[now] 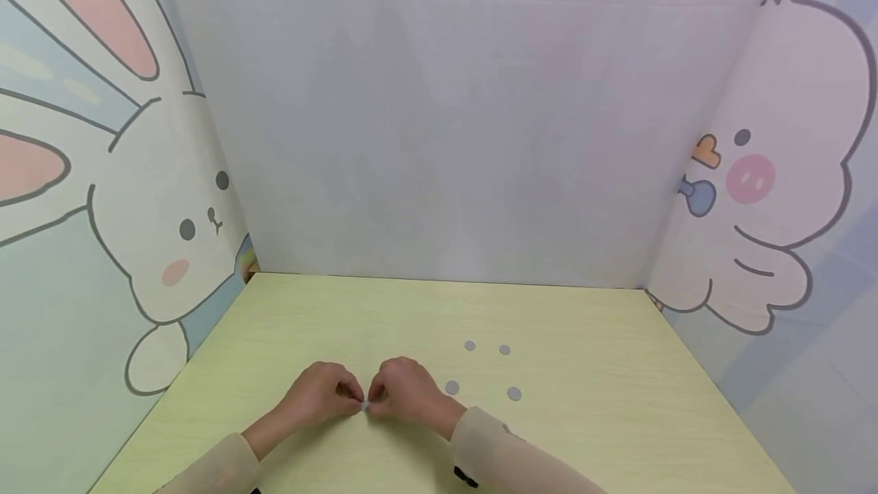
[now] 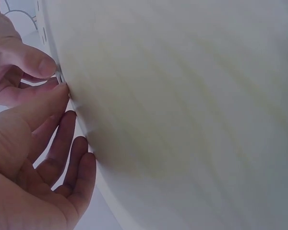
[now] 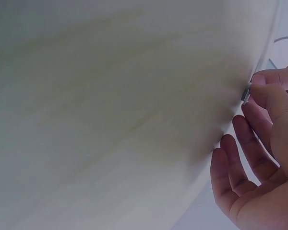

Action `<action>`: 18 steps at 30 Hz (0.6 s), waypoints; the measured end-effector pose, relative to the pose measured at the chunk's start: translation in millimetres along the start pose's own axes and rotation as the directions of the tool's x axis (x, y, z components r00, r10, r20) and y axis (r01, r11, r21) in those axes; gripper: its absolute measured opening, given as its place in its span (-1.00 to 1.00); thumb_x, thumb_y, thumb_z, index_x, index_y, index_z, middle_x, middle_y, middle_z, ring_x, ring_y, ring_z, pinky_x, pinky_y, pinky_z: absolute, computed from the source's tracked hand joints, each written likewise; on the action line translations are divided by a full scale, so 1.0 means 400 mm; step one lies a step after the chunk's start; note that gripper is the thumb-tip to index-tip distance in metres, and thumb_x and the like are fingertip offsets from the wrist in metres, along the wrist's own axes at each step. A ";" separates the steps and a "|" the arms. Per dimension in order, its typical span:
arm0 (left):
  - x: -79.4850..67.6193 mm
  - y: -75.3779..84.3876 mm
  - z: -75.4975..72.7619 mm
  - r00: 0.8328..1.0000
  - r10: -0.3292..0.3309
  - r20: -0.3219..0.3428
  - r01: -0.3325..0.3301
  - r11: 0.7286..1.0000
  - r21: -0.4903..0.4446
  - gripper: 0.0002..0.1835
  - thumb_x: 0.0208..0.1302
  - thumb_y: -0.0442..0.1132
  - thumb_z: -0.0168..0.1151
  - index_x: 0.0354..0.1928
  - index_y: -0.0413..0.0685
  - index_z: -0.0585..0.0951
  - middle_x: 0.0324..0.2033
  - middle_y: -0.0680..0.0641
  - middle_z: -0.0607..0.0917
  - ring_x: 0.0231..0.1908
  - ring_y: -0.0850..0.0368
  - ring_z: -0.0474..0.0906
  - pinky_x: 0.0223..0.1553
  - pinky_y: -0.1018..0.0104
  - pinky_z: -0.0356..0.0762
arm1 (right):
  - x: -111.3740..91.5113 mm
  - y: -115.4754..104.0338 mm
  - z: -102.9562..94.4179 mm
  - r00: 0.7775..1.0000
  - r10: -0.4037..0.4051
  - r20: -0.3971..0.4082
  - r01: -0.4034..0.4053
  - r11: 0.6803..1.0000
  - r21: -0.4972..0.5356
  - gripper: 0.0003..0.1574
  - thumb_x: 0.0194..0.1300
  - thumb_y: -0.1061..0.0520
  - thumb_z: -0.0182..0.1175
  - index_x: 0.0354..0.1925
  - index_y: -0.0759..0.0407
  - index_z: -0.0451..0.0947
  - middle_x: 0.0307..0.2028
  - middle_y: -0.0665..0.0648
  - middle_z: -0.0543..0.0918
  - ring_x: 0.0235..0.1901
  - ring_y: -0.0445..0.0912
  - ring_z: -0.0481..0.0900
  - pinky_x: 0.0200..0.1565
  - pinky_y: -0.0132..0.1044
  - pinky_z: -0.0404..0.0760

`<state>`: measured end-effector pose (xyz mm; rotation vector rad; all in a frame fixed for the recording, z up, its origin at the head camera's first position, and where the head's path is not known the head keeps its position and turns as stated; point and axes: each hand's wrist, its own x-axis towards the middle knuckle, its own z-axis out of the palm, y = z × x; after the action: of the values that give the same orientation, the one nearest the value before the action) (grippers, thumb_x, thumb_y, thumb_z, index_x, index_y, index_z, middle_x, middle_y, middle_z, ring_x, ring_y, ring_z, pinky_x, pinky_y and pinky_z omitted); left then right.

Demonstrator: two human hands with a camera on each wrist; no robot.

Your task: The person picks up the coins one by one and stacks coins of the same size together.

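The left hand pinches a small grey disc at its left edge, the right hand grips the opposite edge, to my eye for steadiness, and four similar discs lie right of that disc, seemingly spaced against overlap

One left hand and one right hand make two, with one small grey piece pinched at their meeting fingertips. Loose grey discs number four, all right of the grip and farther out: two in a nearer row, two in a farther one. Beneath the grip is one table. Cartoon figures total two: one rabbit left of the grip, one round-headed figure right of it. Sleeves come to two, one behind each hand.
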<state>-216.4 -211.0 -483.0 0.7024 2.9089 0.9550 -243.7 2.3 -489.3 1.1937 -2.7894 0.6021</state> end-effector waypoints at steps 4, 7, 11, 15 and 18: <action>-0.001 -0.001 0.001 1.000 -0.010 -0.003 0.010 1.000 0.006 -0.85 0.10 -0.22 0.67 -0.41 0.20 0.82 -0.46 0.29 0.74 -0.39 0.38 0.54 -0.31 0.37 0.49 | 0.001 -0.006 0.000 1.000 -0.004 0.001 0.004 1.000 0.009 -0.93 0.22 0.02 0.59 -0.33 -0.05 0.87 -0.44 -0.25 0.68 -0.38 -0.42 0.47 -0.21 -0.54 0.47; 0.000 -0.002 0.002 1.000 -0.018 -0.005 0.018 1.000 0.008 -0.85 0.10 -0.21 0.67 -0.41 0.21 0.82 -0.46 0.30 0.74 -0.38 0.37 0.56 -0.30 0.36 0.50 | 0.001 -0.008 0.002 1.000 -0.006 -0.006 0.006 1.000 0.018 -0.93 0.23 0.03 0.58 -0.31 -0.04 0.88 -0.43 -0.24 0.72 -0.37 -0.42 0.50 -0.20 -0.53 0.49; 0.000 0.000 0.001 1.000 -0.029 -0.003 0.029 1.000 0.006 -0.85 0.11 -0.22 0.67 -0.41 0.23 0.82 -0.46 0.30 0.74 -0.37 0.34 0.58 -0.30 0.36 0.50 | 0.001 -0.010 0.002 1.000 0.003 -0.012 -0.003 1.000 0.027 -0.93 0.24 0.03 0.58 -0.30 -0.05 0.88 -0.41 -0.25 0.74 -0.36 -0.43 0.52 -0.23 -0.53 0.50; 0.000 0.001 0.000 0.999 -0.037 0.002 0.037 0.999 -0.001 -0.85 0.12 -0.22 0.66 -0.41 0.22 0.83 -0.45 0.30 0.74 -0.37 0.35 0.57 -0.30 0.35 0.51 | 0.002 -0.011 0.003 1.000 0.029 -0.005 -0.029 0.998 0.058 -0.92 0.24 0.02 0.59 -0.30 -0.05 0.89 -0.42 -0.25 0.75 -0.36 -0.43 0.53 -0.25 -0.53 0.50; -0.001 0.001 -0.001 0.999 -0.040 0.007 0.040 0.999 -0.004 -0.85 0.12 -0.23 0.65 -0.41 0.22 0.83 -0.45 0.30 0.74 -0.37 0.36 0.57 -0.30 0.35 0.51 | 0.003 -0.010 0.004 0.999 0.044 0.000 -0.044 0.995 0.086 -0.91 0.24 0.01 0.59 -0.30 -0.04 0.88 -0.42 -0.25 0.76 -0.37 -0.43 0.53 -0.27 -0.53 0.49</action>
<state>-215.9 -211.2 -482.5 0.6431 2.9027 0.9528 -241.6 -1.4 -489.1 1.1484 -2.8217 0.7332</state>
